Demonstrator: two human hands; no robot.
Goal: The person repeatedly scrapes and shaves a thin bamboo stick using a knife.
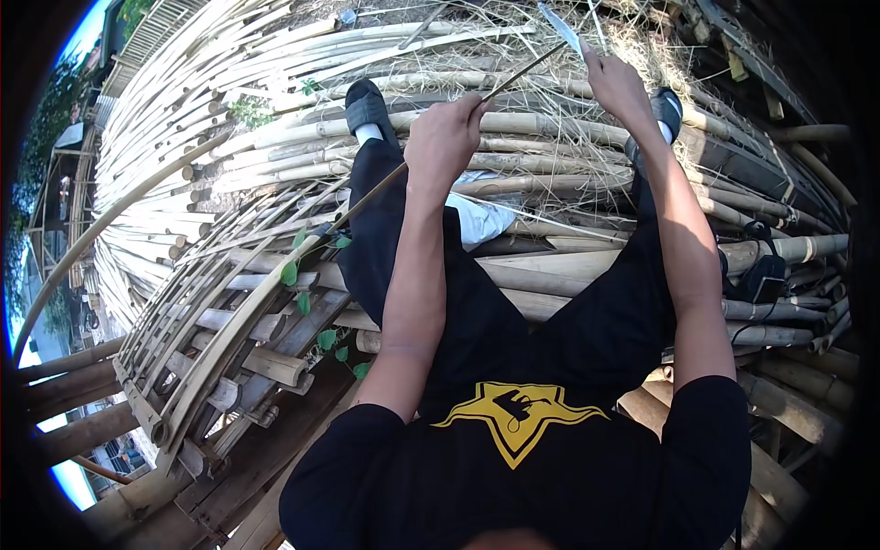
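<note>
My left hand [444, 137] is closed around a thin bamboo strip [524, 70]. The strip slants from the lower left, past my left knee, up to the right beyond my fist. My right hand [620, 87] grips a knife [561, 27] whose handle is mostly covered by my fingers. Its pale blade points up and to the left, and the strip's far end lies close to it; whether they touch I cannot tell. Thin bamboo shavings [587, 137] are strewn beneath both hands, between my feet.
Bamboo poles [302, 128] cover the ground ahead and to the left. A slatted bamboo frame [229, 339] lies at my left, beside a green-leaved vine [290, 273]. A white bag [480, 220] lies between my legs. A black pouch [763, 275] rests on poles at my right.
</note>
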